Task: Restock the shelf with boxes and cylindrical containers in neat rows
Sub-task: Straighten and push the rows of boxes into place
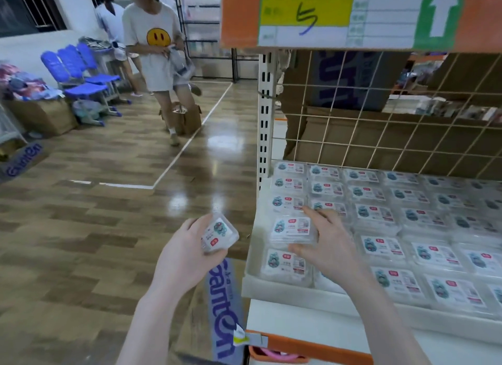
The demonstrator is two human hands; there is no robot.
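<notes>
A clear labelled box [219, 235] is gripped by the left hand [187, 252] off the shelf's left edge, tilted, its long axis slanting up-right. A second box [293, 229], label up, lying crosswise in the leftmost column of the shelf [251, 280], is pinched between thumb and fingers of the right hand [330, 245].

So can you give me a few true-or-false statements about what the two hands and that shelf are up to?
1. The left hand holds a clear box off the shelf. True.
2. The right hand is empty and away from the shelf. False: it grips a box in the left column.
3. The shelf carries rows of labelled boxes. True.
4. The wire grid behind the shelf is packed with cylinders. False: none visible.
</notes>
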